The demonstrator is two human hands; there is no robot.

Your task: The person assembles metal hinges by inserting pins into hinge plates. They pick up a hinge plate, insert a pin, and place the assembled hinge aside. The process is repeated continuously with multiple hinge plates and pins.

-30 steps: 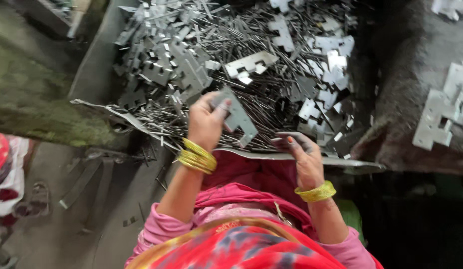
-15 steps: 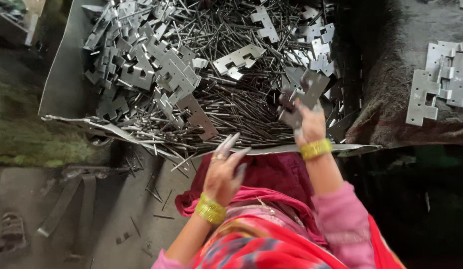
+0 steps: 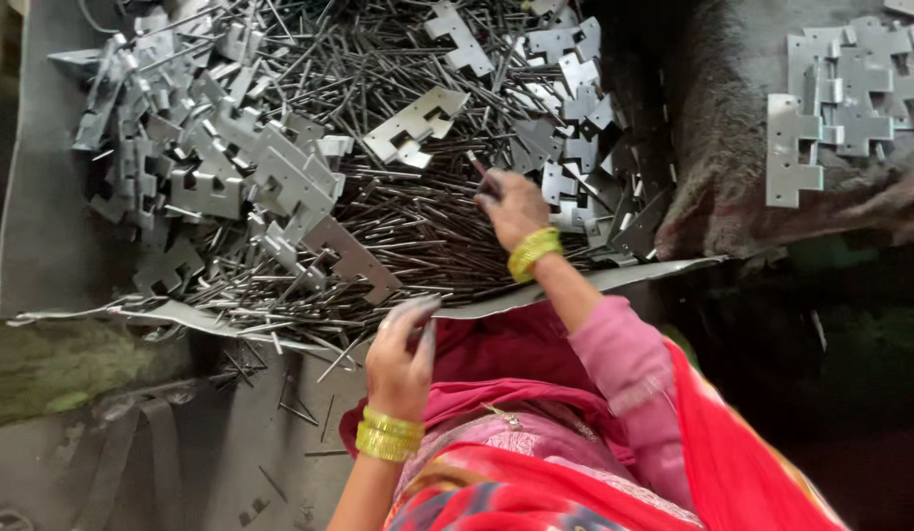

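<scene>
Grey stamped plate (image 3: pixel 410 317) now sits pinched in the left hand (image 3: pixel 400 356) near the lap, while the right hand (image 3: pixel 511 205) has reached into the pin pile (image 3: pixel 408 236), fingers closing there.

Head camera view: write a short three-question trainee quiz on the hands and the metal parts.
1. True or false: the right hand reaches into the heap of thin grey metal pins.
2. What does the left hand hold? A) a flat grey notched metal plate B) a red cloth C) nothing
3. Fill in: a separate group of flat grey notched plates lies on the dark ____ at the upper right.

Key
1. True
2. A
3. cloth
</scene>
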